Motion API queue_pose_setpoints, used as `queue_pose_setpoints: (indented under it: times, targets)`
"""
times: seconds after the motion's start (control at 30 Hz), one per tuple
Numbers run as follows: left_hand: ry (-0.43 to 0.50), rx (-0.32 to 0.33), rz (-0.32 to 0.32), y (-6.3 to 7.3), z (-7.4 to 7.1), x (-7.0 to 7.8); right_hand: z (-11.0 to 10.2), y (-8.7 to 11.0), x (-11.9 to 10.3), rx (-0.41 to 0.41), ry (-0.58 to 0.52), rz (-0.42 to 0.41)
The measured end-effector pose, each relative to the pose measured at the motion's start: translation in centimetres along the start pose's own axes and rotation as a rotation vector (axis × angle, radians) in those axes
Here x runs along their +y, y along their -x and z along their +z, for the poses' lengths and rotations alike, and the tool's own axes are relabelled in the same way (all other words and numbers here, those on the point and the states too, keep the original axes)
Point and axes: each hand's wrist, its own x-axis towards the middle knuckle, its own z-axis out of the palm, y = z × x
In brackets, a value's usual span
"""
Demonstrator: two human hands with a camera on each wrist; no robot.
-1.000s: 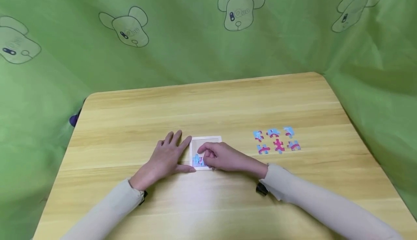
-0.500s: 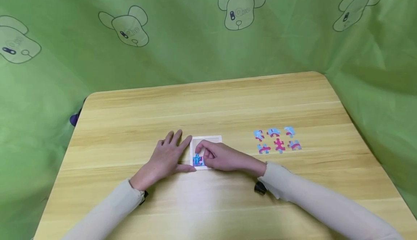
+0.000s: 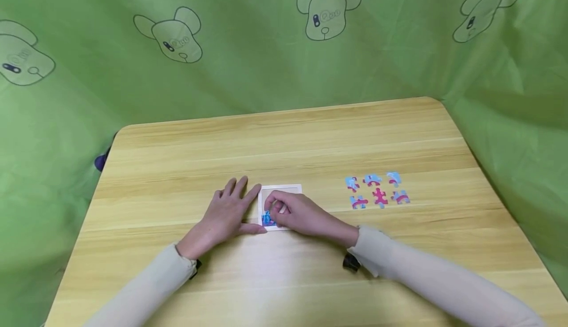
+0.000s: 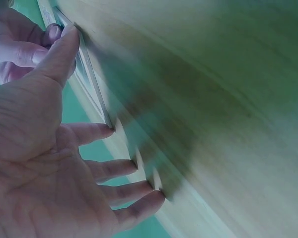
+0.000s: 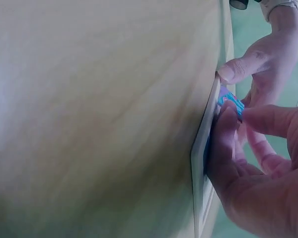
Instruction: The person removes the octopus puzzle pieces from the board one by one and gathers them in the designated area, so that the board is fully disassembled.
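Note:
A small square puzzle tray (image 3: pixel 281 187) with a white rim lies on the table. My left hand (image 3: pixel 225 214) has its fingers spread beside it, with the thumb at the near left corner and the index fingertip at the far left corner. Over the tray, my right hand (image 3: pixel 306 213) pinches a blue puzzle piece (image 5: pixel 231 101) between thumb and index finger. The right wrist view shows this piece tilted close to the tray's near left corner. My right hand hides much of the tray's inside, including its near right part.
Several loose puzzle pieces (image 3: pixel 380 197), blue and pinkish red, lie in two rows to the right of the tray. The wooden table (image 3: pixel 284 144) has rounded far corners. A green curtain (image 3: pixel 248 46) with printed animal heads hangs behind and along its sides.
My right hand has shifted slightly left, and its index finger and thumb have moved at the tray's near left corner. The blue piece there looks darker and tilted now. My left hand stays put.

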Motion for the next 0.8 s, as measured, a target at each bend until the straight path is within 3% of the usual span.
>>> queue_pose_setpoints:
  times: [0.47, 0.8]
  targets:
    - [0.014, -0.002, 0.003, -0.1, -0.3, 0.0, 0.2, 0.1, -0.1, 0.059, -0.166, 0.077]
    - [0.036, -0.011, 0.001, -0.1, -0.3, 0.1, -0.8, 2.0, -0.3, 0.091, -0.284, 0.133]
